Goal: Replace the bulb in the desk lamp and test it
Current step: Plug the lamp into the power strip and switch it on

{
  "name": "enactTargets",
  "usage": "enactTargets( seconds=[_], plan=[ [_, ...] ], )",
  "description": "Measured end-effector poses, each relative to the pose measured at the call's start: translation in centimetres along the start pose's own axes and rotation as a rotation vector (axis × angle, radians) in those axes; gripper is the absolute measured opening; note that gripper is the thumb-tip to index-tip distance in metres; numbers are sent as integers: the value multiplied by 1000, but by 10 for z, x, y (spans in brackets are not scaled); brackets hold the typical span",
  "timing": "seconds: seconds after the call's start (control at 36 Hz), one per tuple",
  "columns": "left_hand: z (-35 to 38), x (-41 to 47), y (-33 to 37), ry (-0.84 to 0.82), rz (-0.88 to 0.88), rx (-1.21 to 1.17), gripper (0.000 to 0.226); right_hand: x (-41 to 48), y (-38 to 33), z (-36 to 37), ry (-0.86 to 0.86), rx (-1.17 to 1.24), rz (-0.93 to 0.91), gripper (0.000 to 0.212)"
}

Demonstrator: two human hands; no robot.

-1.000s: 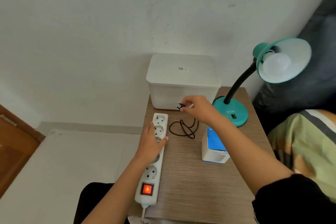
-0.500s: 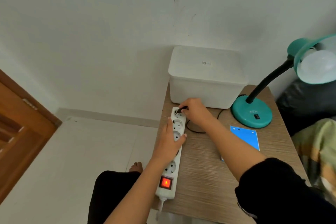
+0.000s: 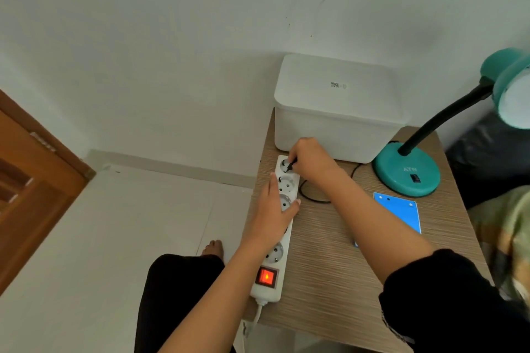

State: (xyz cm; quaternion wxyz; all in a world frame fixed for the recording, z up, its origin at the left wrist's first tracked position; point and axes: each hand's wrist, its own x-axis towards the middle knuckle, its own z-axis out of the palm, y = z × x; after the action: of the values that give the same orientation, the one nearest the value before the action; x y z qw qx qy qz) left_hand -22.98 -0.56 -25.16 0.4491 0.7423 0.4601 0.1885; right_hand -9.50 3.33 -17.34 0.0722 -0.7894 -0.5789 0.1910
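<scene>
Right hand [image 3: 311, 162] pinching black plug [image 3: 292, 165] at power strip [image 3: 275, 255] far socket, left hand [image 3: 274, 209] pressing strip down

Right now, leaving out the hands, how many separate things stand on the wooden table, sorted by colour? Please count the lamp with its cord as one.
White: 2, the lidded box and the power strip.
Teal: 1, the desk lamp.
Blue: 1, the small carton.
Total: 4.
</scene>
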Motion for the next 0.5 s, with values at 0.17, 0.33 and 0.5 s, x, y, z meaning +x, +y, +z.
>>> enactTargets(
  seconds=[0.17, 0.33, 0.5],
  plan=[
    [0, 2, 1, -5, -12, -22, 82, -4, 6, 5, 58, 108, -3, 22],
    [-2, 1, 2, -6, -11, -35, 82, -3, 11, 16, 125, 221, -3, 17],
    [-3, 1, 3, -3, -16, -42, 83, -10, 15, 26, 252, 435, 36, 14]
  ],
)
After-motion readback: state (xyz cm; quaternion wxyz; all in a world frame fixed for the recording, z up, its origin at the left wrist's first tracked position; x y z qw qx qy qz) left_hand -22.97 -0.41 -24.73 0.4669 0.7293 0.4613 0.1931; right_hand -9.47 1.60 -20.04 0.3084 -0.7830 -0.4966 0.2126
